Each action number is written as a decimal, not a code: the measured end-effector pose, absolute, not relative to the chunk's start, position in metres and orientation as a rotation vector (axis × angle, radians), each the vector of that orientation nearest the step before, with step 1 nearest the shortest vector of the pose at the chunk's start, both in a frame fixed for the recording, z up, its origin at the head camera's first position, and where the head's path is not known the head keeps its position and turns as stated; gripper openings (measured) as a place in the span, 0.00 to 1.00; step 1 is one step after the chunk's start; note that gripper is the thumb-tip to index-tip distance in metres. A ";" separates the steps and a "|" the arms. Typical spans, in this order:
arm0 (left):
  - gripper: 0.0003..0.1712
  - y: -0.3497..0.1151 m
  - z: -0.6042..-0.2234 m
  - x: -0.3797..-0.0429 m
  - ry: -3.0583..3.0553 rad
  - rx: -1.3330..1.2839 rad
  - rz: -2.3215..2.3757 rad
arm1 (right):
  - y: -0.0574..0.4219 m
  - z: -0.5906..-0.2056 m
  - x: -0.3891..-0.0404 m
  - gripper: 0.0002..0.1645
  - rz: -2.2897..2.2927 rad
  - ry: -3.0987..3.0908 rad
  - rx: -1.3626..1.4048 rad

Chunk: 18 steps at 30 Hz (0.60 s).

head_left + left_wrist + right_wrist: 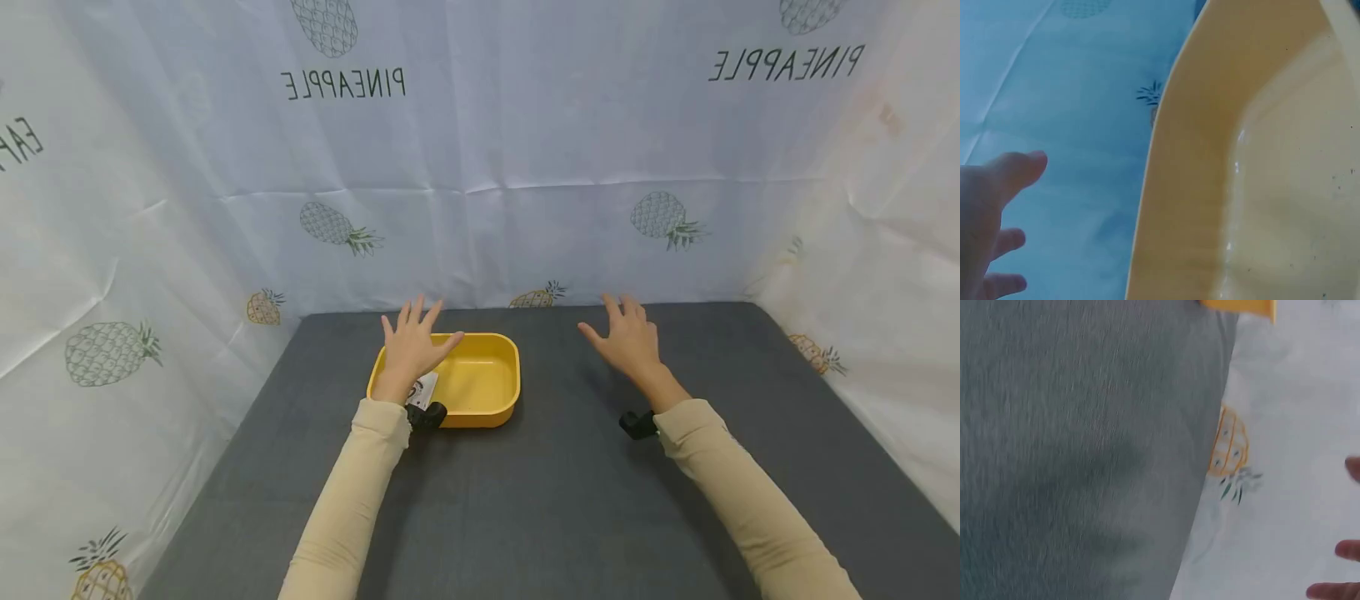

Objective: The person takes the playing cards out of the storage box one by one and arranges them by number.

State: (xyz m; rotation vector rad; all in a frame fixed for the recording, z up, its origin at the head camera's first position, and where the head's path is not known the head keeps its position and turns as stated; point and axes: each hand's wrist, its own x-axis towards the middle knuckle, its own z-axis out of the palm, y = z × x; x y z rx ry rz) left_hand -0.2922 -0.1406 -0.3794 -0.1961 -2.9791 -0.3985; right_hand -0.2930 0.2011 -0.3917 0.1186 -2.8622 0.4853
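A yellow rectangular tub with rounded corners stands on the dark grey table. My left hand, its fingers spread and straight, hovers over the tub's left side and holds nothing. Partly hidden under that wrist, a white piece with dark print shows inside the tub. In the left wrist view the tub's wall and inner floor fill the right side, with the fingers at the left edge. Off to the right of the tub, my right hand is held above the table, fingers extended, nothing in it.
The grey table reaches back to a white curtain printed with pineapples, which also hangs along both sides. A black wrist camera sits at the left wrist and another black camera at the right.
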 end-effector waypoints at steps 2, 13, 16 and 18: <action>0.43 -0.145 -0.380 -0.287 -2.962 -0.203 -0.454 | 0.195 -0.393 -0.289 0.44 0.531 -2.835 0.156; 0.33 -0.177 -0.387 -0.259 -2.844 -0.180 -0.589 | 0.148 -0.396 -0.261 0.28 0.856 -2.733 0.294; 0.31 -0.189 -0.391 -0.254 -2.823 -0.140 -0.692 | 0.136 -0.398 -0.255 0.24 1.035 -2.704 0.331; 0.30 -0.196 -0.394 -0.253 -2.806 -0.121 -0.783 | 0.129 -0.398 -0.252 0.21 1.167 -2.691 0.346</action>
